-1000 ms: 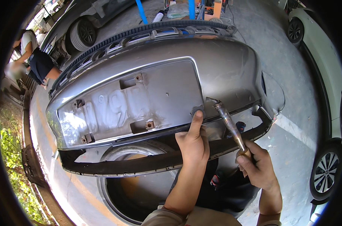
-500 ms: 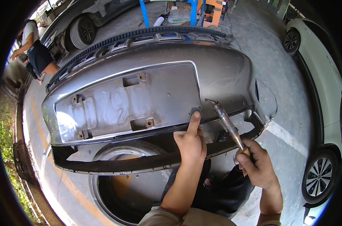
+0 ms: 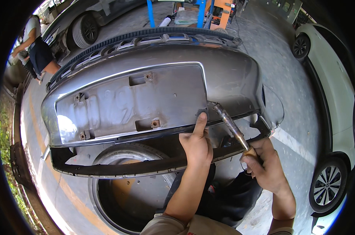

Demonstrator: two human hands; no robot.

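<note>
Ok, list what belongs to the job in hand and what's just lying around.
In use:
grey bumper
wooden-handled metal tool in the right hand
dark piece touched by the left hand

Just around:
white car
dark car
blue frame
tire under the bumper, possibly a support

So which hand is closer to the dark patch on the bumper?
Left. The left hand has its thumb on the dark patch; the right hand is farther off, to its lower right.

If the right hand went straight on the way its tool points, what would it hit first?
Probably the grey bumper: the tool in the right hand leads, and its tip sits near the thumb of the left hand. Whether it already touches is hard to tell from this view.
</note>
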